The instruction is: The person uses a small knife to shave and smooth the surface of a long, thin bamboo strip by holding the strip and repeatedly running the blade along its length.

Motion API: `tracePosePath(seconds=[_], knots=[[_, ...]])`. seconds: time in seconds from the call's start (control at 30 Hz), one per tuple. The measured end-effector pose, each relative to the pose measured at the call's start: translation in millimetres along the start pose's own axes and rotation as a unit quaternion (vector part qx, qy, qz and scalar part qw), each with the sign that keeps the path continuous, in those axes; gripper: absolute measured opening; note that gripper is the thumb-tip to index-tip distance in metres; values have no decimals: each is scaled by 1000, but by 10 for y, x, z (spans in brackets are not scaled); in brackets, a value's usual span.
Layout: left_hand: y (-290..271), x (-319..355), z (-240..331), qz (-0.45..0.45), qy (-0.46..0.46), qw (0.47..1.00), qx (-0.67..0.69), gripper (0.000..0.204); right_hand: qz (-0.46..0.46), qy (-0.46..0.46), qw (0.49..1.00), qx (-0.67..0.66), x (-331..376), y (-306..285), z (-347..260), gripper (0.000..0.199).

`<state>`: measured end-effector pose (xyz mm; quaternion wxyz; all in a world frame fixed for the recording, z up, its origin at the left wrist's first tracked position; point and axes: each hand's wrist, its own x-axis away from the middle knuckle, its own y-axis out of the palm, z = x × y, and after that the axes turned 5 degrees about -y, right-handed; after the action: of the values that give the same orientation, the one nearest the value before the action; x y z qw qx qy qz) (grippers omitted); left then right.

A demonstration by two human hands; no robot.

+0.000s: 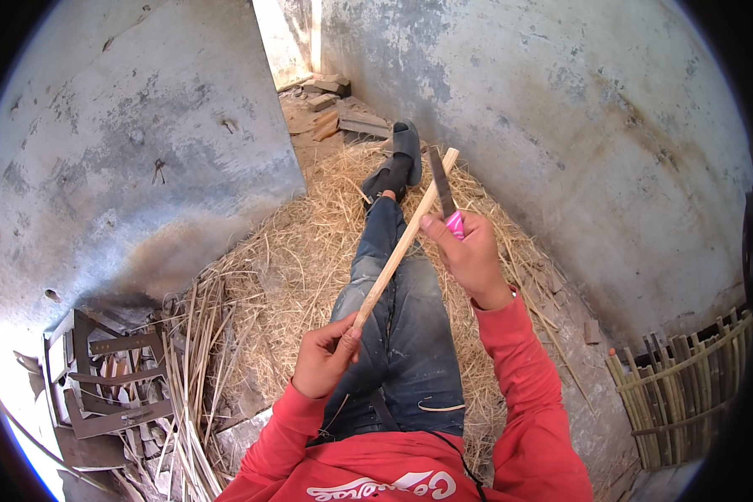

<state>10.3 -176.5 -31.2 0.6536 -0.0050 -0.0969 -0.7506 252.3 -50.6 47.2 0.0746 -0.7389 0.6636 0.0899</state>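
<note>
A pale, flat bamboo strip (396,253) slants across my lap, from low left to upper right. Its lower end is pinched between the thumb and fingers of my left hand (326,355). My right hand (470,253) is closed round the pink handle of a knife (441,182), whose dark blade points up and away from me. The blade lies beside the strip's far end, close to it; whether they touch I cannot tell. My right thumb is at the strip's edge.
Shavings (301,230) cover the floor round my outstretched legs. Long thin strips (194,368) lie at the left, next to a dark broken frame (117,376). A woven slat panel (686,397) leans at the right. Bricks (330,88) lie by the far opening between walls.
</note>
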Motion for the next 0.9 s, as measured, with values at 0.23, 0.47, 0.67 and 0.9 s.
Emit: tracePosePath(seconds=[0.23,0.47,0.67,0.9], knots=[[16,53,-60,4,-4,999,-39,39,-19,-54,998,29,-2,28,-54,20],[-374,84,-138,-22,-133,990,27,49,134,-53,989,-29,-151,-202,-44,26],[-939,330,-354,-22,-102,993,-62,29,255,-86,962,-39,-504,-609,-16,31],[-1302,469,-365,110,9,977,-183,21,173,-110,956,212,-524,-870,50,47]])
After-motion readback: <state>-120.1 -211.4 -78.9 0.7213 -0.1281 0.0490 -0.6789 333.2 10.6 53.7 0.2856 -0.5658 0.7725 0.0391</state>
